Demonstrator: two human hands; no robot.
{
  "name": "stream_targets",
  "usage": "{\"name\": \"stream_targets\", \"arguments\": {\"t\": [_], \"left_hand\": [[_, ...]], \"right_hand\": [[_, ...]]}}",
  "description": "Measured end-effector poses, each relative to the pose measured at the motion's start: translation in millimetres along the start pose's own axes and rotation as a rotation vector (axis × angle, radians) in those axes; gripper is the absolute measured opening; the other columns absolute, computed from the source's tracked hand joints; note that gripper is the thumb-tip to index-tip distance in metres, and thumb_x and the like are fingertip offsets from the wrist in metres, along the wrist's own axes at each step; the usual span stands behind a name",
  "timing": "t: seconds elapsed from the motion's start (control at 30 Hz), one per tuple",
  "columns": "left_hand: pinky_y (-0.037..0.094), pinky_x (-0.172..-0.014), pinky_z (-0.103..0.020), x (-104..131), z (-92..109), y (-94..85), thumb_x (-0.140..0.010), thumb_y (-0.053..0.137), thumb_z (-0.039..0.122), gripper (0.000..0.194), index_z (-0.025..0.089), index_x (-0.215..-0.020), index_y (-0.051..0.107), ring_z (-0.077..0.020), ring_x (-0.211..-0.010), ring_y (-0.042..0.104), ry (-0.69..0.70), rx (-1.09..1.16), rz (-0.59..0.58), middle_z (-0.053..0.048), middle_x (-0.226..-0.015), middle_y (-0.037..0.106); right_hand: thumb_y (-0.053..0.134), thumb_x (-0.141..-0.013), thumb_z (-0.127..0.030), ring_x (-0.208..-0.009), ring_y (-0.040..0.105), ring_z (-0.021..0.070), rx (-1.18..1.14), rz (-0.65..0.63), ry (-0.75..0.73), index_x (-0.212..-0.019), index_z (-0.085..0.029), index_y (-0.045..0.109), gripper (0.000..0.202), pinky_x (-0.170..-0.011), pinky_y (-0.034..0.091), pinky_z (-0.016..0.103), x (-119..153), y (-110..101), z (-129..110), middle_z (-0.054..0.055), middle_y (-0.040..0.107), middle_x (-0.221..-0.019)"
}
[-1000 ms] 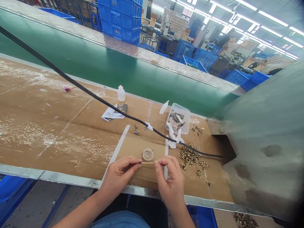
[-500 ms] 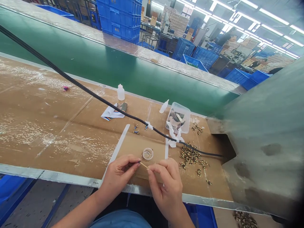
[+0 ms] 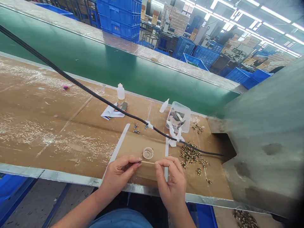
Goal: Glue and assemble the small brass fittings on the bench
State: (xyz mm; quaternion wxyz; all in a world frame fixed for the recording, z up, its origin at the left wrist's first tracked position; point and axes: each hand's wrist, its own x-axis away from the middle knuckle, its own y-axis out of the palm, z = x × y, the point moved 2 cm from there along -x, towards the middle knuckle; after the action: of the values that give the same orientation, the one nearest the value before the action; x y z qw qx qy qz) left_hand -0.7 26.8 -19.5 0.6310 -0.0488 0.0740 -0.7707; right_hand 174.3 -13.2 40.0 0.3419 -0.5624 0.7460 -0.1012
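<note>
left hand: the fingertips of the left hand [image 3: 118, 173] pinch a small dark piece [image 3: 140, 161], mostly hidden between thumb and finger – steady, in the same spot as half a second ago.
right hand: thumb and forefinger of the right hand [image 3: 172, 185] close narrowly on the near end of a thin pale stick [image 3: 148, 162]; the hand is back out to the right after its brief move inward.
stick: slanted half a second ago, it now lies nearly level, bridging the two pinches; whether its tip touches the dark piece cannot be told.
clear cup: the small round cup [image 3: 147, 153] sits just beyond the stick, unmoved.
parts pile: gold-and-black parts [image 3: 190, 154] lie heaped beyond the right hand, as before.
work: the shift looks like one short stroke in fine two-handed work – judged unfinished, with both pinches closed.
</note>
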Motion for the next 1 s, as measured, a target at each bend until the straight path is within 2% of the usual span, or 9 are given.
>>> {"name": "stream_targets", "arguments": {"t": [0.3,0.47,0.7,1.0], "left_hand": [[0.054,-0.083,-0.027,-0.8,0.6,0.3,-0.082,0.065,0.026,0.012,0.023,-0.090,0.073,-0.0193,-0.088,0.069,-0.045,-0.002,-0.026,-0.001,-0.093,0.075],[0.055,-0.083,-0.028,0.4,-2.1,-0.2,-0.082,0.064,0.026,0.012,0.021,-0.090,0.072,-0.0200,-0.088,0.069,-0.032,0.003,-0.016,-0.003,-0.093,0.075],[0.054,-0.084,-0.027,1.5,-1.4,-0.2,-0.081,0.065,0.023,0.009,0.022,-0.088,0.071,-0.0182,-0.088,0.069,-0.013,0.033,0.007,-0.002,-0.092,0.074],[0.055,-0.083,-0.026,0.4,-1.1,0.3,-0.080,0.065,0.019,0.007,0.021,-0.085,0.070,-0.0175,-0.088,0.069,0.018,0.079,0.037,-0.002,-0.092,0.072]], "right_hand": [[0.055,-0.089,-0.017,-0.084,0.054,0.0181,-0.004,0.050,0.028,-0.083,-0.020,0.061,0.009,-0.075,0.041,0.031,-5.1,-3.9,3.9,0.003,0.057,-0.085],[0.055,-0.088,-0.018,-0.082,0.054,0.0183,-0.042,0.029,0.036,-0.081,-0.021,0.060,0.010,-0.075,0.041,0.032,-3.8,-3.2,0.4,0.002,0.058,-0.083],[0.054,-0.089,-0.020,-0.080,0.054,0.0177,-0.077,-0.001,0.088,-0.080,-0.020,0.060,0.011,-0.072,0.041,0.029,0.5,3.0,0.4,0.002,0.058,-0.081],[0.053,-0.090,-0.019,-0.079,0.054,0.0170,-0.084,0.024,0.107,-0.081,-0.020,0.060,0.012,-0.073,0.040,0.028,7.8,10.6,1.4,0.002,0.057,-0.081]]}}
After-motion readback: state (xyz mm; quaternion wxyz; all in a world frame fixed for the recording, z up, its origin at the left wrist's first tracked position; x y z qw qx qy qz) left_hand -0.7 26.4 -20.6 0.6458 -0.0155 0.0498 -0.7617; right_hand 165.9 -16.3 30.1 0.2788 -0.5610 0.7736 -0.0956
